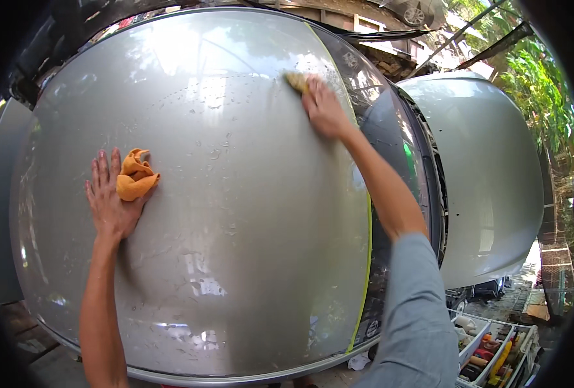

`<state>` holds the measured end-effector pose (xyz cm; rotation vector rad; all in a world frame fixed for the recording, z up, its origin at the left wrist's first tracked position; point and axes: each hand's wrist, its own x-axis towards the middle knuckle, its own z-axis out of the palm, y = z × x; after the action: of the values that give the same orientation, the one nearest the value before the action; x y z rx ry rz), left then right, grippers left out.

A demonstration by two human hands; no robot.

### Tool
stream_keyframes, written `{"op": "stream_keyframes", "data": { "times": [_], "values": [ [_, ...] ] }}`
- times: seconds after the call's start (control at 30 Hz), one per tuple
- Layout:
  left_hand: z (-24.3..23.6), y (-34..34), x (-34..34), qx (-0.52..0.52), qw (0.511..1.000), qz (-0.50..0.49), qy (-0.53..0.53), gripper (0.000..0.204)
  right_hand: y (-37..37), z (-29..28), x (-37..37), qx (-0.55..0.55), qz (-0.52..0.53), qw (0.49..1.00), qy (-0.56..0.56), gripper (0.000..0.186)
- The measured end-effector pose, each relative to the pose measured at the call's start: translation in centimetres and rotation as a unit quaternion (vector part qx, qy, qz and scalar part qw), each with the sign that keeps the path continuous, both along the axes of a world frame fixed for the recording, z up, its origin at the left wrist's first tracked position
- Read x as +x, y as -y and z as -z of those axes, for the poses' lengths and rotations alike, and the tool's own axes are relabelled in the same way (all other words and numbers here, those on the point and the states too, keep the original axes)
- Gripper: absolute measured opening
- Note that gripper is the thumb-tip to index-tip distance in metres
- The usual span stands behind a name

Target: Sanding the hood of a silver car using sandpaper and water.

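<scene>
A silver car roof (222, 194), speckled with water drops, fills most of the head view. My left hand (112, 197) lies on it at the left with fingers spread, an orange cloth (137, 174) resting against its index finger and over the thumb side. My right hand (322, 110) grips a dull yellowish pad (295, 82) on the upper right of the roof, close to a line of yellow-green tape (369, 233) along the edge. The pad's far face is hidden against the paint.
A dark windshield (397, 149) adjoins the roof on the right, with the silver hood (484, 181) beyond. A tool tray (520, 336) with several tools stands at lower right. Leafy plants (539, 97) line the far right; another car (410, 13) shows at the top.
</scene>
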<state>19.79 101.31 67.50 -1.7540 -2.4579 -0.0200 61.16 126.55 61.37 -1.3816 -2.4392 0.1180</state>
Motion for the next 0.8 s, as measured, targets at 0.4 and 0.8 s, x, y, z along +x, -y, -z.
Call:
{"op": "stream_keyframes", "data": {
  "times": [0.4,0.8],
  "values": [
    [-1.4,-0.1,0.1,-0.022,0.999,0.003,0.046,0.105,3.3,-3.4,-10.4,-0.113,0.125,0.985,-0.022,0.075],
    [1.3,-2.2,-3.2,-0.049,0.995,-0.082,0.020,0.104,18.0,-0.3,-13.4,-0.120,0.117,0.986,0.010,0.075]
  ]
}}
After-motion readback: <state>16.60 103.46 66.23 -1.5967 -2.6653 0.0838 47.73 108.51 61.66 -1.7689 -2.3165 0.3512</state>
